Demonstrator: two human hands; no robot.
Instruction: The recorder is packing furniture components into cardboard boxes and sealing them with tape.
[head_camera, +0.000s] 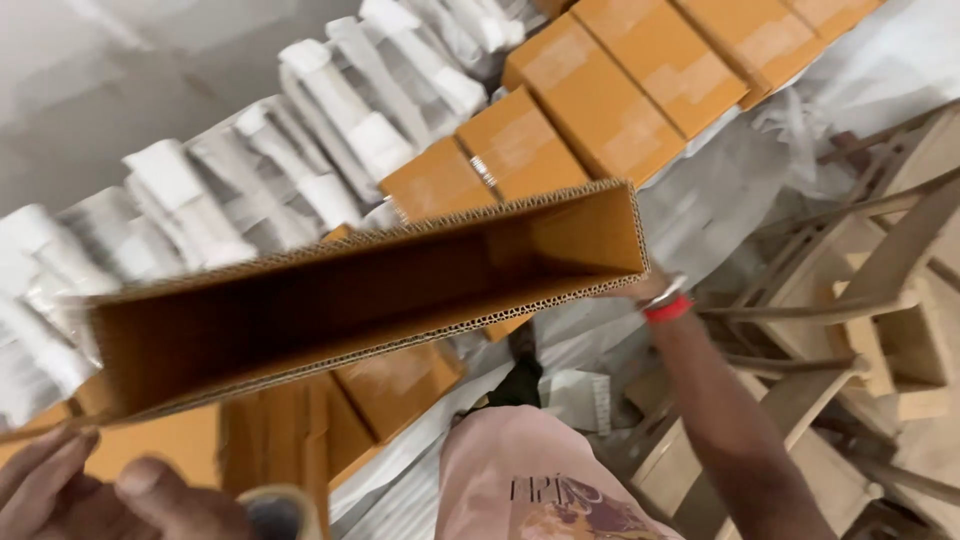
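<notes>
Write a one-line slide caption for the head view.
Right hand steadies an open corrugated cardboard box above sealed cartons and wrapped white rolls; left hand holds a tape roll.

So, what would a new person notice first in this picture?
First, the long open cardboard box held up across the middle, its corrugated edge facing the camera. The right hand supports its far end; the left hand, at the bottom left, holds a tape roll. Behind lie rows of white wrapped bundles and sealed brown cartons.
</notes>
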